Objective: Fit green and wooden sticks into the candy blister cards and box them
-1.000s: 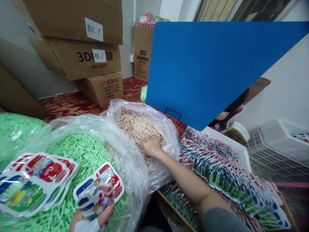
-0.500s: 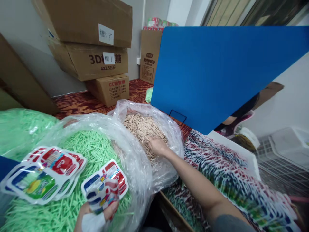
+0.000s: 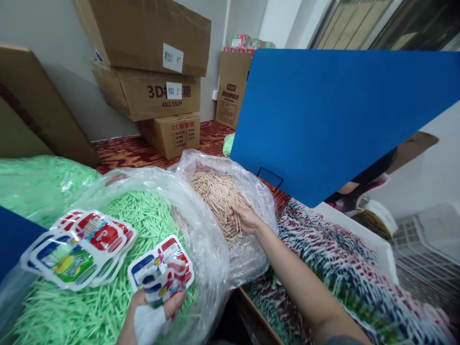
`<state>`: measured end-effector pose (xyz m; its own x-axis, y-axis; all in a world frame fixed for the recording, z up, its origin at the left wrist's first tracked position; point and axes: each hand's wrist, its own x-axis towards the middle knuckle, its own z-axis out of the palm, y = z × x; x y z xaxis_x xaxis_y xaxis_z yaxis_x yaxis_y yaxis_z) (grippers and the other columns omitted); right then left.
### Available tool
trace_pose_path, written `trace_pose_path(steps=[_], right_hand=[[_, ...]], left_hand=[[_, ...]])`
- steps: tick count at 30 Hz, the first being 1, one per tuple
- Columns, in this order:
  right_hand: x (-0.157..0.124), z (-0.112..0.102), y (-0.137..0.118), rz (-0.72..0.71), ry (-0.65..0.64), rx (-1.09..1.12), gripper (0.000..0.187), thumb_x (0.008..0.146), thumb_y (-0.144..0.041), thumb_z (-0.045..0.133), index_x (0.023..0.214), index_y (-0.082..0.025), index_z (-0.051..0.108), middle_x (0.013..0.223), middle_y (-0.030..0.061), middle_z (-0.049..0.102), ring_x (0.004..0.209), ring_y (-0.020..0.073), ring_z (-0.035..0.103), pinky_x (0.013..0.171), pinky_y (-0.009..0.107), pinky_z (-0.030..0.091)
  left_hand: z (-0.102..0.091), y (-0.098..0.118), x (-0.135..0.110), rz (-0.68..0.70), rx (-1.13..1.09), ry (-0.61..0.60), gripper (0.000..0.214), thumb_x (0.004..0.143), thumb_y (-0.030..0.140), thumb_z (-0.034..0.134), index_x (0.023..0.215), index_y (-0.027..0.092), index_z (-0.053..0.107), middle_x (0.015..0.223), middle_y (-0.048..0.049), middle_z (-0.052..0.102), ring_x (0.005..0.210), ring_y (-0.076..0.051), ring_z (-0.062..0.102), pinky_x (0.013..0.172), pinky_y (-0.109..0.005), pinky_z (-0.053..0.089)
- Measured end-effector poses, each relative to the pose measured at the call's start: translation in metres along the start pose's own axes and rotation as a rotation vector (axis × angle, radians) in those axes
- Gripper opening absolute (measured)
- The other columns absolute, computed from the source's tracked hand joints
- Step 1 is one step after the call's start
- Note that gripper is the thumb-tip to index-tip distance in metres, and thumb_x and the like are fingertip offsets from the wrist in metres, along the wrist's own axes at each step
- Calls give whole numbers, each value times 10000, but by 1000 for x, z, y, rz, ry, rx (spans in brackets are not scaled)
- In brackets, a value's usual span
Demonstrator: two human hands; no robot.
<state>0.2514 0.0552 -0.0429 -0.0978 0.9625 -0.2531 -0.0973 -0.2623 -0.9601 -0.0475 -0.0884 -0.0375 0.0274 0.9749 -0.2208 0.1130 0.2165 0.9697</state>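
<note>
My right hand (image 3: 245, 218) is closed on a pinch of thin tan sticks (image 3: 235, 214), lifted just above the heap of tan sticks (image 3: 214, 191) in a clear plastic bag (image 3: 255, 191). My left hand (image 3: 153, 310), partly wrapped in white, grips a colourful printed packet (image 3: 161, 270) over a bigger clear bag (image 3: 201, 239) full of green sticks (image 3: 136, 215). A fanned pile of similar packets (image 3: 77, 249) lies on the green sticks to the left.
A blue board (image 3: 330, 115) stands upright behind the bags. A white tray (image 3: 359, 225) with rows of printed packets (image 3: 330, 258) is at right. Stacked cardboard boxes (image 3: 151, 86) sit at the back on a dark red patterned surface (image 3: 122, 148). Wire baskets (image 3: 427, 239) are at far right.
My right hand has risen from the tan heap with a pinch of sticks in its fingers. The view has shifted, so everything sits further right. My left hand still holds the packet.
</note>
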Motion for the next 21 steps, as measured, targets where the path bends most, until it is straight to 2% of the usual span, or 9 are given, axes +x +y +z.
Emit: trace_pose_path(steps=[2,4,8,12,17,21], right_hand=[[-3,3,-5,-8,23,105,393,688,-528,683,808,-207,489,615,-64,508,454,65,445,418,182,365],[-6,11,-14,-40,43,201,393,684,-510,702,835,-211,496,604,-81,489,455,59,443,426,175,370],[-18,34,-45,-120,35,336,396,690,-485,717,891,-212,512,614,-89,479,496,58,482,464,176,402],[-39,63,-80,-286,18,439,324,750,-453,685,870,-214,502,624,-72,518,522,85,530,490,212,451],[-62,92,-98,-582,57,350,228,871,-446,551,926,-233,490,639,-68,517,558,96,569,582,248,498],[-65,103,-93,-694,93,268,191,920,-424,472,946,-235,479,652,-63,515,592,103,579,661,279,504]], left_hand=[[-1,-2,3,3,10,-36,210,575,373,776,623,177,719,589,-48,708,548,-242,637,533,-322,541],[3,-2,6,25,21,-19,205,583,366,767,582,175,692,537,-41,674,500,-227,607,485,-311,517],[23,10,17,36,11,60,197,571,326,762,602,149,681,527,-43,653,483,-211,582,478,-310,496],[44,29,34,140,-41,31,188,627,294,734,686,128,666,609,-39,665,528,-184,576,527,-293,489],[56,35,48,316,127,-14,199,734,324,681,715,130,638,672,-23,639,613,-173,563,573,-267,440],[60,35,51,374,260,6,198,767,321,657,700,140,615,647,2,577,603,-155,515,564,-250,393]])
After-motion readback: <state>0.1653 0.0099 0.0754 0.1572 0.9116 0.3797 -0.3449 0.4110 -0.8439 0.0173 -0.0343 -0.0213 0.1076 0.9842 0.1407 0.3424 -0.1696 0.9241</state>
